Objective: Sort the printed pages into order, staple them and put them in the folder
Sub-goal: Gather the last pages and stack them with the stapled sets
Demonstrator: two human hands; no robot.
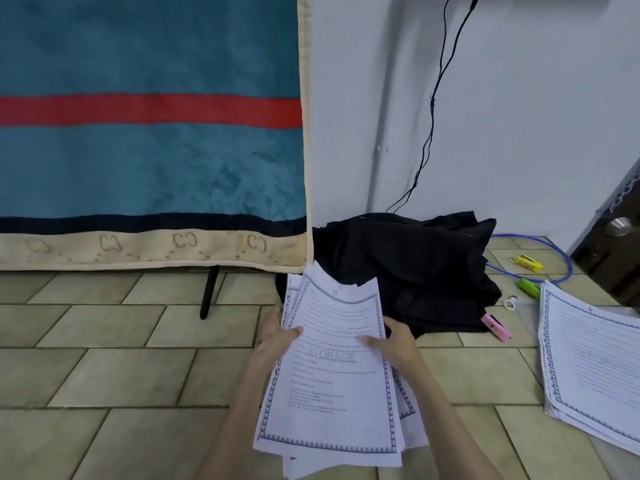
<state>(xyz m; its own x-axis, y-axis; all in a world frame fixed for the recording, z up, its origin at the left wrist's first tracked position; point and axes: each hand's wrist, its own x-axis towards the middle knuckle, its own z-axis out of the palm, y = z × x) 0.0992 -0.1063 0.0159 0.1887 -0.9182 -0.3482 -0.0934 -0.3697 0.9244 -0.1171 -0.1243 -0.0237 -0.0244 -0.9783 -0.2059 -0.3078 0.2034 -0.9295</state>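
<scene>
Sorting goes best if both hands, left [277,336] and right [398,341], fingers pinching the fanned pages [332,375], check each heading before squaring edges.

Printed pages in two lots

My bordered sheaf of pages [332,375], fanned unevenly, shows "STORAGE" on top; a second stack [595,362] lies flat on the floor tiles to my right, with three staplers [497,328] nearby.
</scene>
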